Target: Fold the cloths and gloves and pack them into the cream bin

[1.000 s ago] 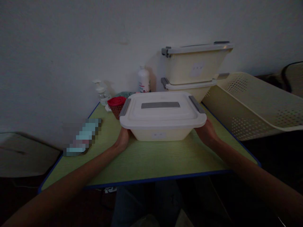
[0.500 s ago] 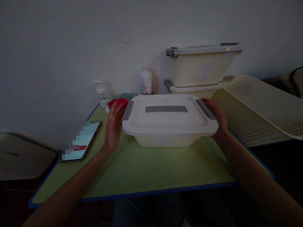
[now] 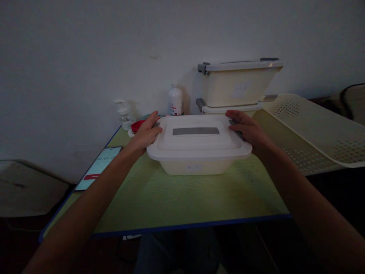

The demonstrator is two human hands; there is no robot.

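Note:
A cream storage box (image 3: 196, 167) with a white lid (image 3: 196, 146) stands on the green table (image 3: 182, 201) in front of me. A grey strip runs across the middle of the lid. My left hand (image 3: 146, 135) grips the box's left end, its thumb over the lid rim and grey latch (image 3: 156, 124). At the opposite end, my right hand (image 3: 249, 131) is closed around the right grey latch (image 3: 237, 131), thumb on top. The fingertips under both latches are partly hidden.
Behind the box stand a white bottle (image 3: 175, 101), a pump bottle (image 3: 124, 116) and a red item (image 3: 137, 126). A phone (image 3: 99, 165) lies at left. Stacked lidded boxes (image 3: 239, 85) and a perforated basket (image 3: 319, 129) are at right, with the wall behind.
Both hands have come up from beside the box onto its ends, thumbs now over the latches and lid rim. The latches are now mostly covered. The view has shifted slightly.

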